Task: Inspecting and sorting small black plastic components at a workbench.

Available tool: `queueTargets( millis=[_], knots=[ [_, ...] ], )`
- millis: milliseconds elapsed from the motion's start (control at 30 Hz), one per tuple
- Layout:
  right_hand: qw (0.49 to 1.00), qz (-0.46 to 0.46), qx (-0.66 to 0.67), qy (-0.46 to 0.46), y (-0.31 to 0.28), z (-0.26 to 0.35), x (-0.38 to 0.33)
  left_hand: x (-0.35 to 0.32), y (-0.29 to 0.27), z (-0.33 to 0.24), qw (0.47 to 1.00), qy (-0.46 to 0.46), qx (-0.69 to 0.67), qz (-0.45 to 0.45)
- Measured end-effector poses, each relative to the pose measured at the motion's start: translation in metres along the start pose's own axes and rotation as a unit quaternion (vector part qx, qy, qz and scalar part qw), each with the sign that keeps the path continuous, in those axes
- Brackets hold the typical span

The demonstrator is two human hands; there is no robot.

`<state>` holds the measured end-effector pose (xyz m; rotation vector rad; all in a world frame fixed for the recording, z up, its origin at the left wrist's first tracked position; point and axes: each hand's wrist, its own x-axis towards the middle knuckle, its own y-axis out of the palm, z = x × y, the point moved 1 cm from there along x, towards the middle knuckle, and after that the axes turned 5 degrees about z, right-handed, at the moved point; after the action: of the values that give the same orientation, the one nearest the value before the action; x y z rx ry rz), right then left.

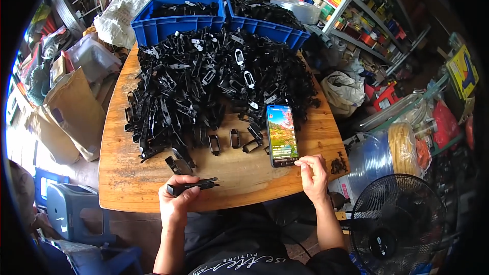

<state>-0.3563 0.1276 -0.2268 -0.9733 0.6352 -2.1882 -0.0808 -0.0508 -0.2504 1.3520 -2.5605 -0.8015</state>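
Observation:
My left hand (179,196) is closed round a slim black plastic clip-like part (196,186), held just above the table's front edge. Its narrow end points right. My right hand (313,174) has its fingers bent together, with the fingertips at the lower right corner of a smartphone (283,135). Whether anything is pinched in those fingers is hidden. The lit phone screen shows a colourful landscape with trees. Several loose black rectangular frames (214,144) stand or lie between the phone and my left hand. Behind them spreads a big heap of similar black parts (178,81).
Two blue crates (178,29) of black parts stand at the wooden table's (122,183) far end. Small black scraps (338,164) lie by its right edge. A black fan (400,224) is close on my right, a blue-grey plastic stool (76,214) on my left. Crowded shelves (356,10) rise at back right.

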Motion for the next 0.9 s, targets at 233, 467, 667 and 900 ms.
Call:
queueTargets(
  millis=[233, 467, 667, 900],
  knots=[
    [0.997, -0.004, -0.04, -0.068, 0.005, -0.007, -0.001, -0.003, 0.002, 0.001, 1.0, 0.0, 0.0, -0.015],
    [0.996, -0.055, 0.046, -0.058, 0.005, -0.008, 0.008, -0.003, 0.001, 0.002, 1.0, 0.011, 0.009, -0.002],
    [0.985, -0.064, 0.161, -0.005, 0.02, -0.004, 0.009, -0.002, 0.003, 0.001, 1.0, 0.014, 0.016, 0.009],
    [0.991, -0.007, 0.128, -0.049, 0.029, -0.002, 0.012, -0.003, -0.001, 0.003, 0.998, 0.03, 0.046, 0.023]
  ],
)
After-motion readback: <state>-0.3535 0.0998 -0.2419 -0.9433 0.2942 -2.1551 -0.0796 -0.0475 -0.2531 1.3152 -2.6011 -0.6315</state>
